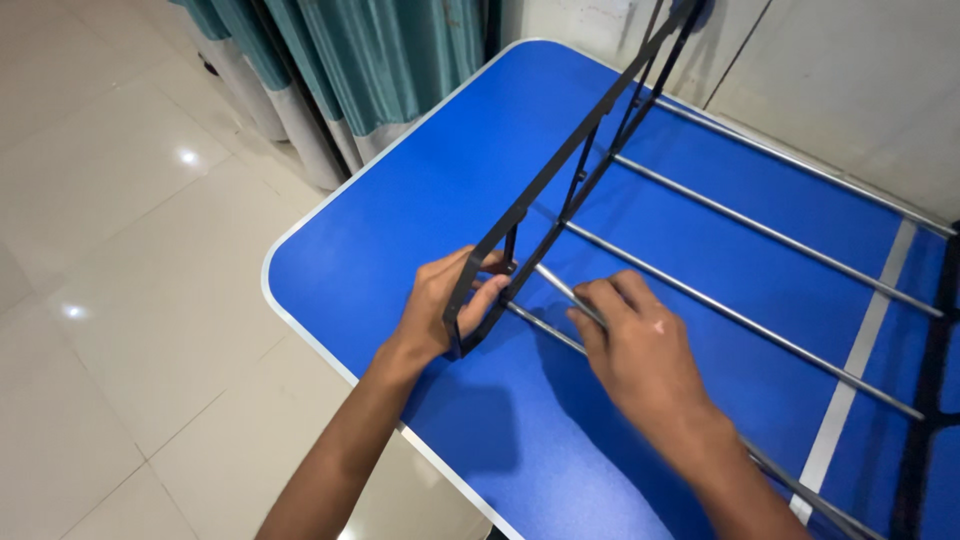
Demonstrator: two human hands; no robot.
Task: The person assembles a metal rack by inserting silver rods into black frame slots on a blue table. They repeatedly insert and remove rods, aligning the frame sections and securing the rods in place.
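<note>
A metal rack with a black side frame (560,170) and several silver rods (740,225) lies on a blue table (400,230). My left hand (445,300) grips the lower corner of the black frame, holding it tilted upright. My right hand (640,350) pinches one of the nearest silver rods close to where it meets the frame. A second black side frame (930,380) shows at the right edge.
The table has a white rim (300,320) and a pale stripe (860,360) across its right part. Teal curtains (370,60) hang behind the table's far corner. Glossy cream floor tiles (120,250) lie to the left. A white wall (850,70) is at the back.
</note>
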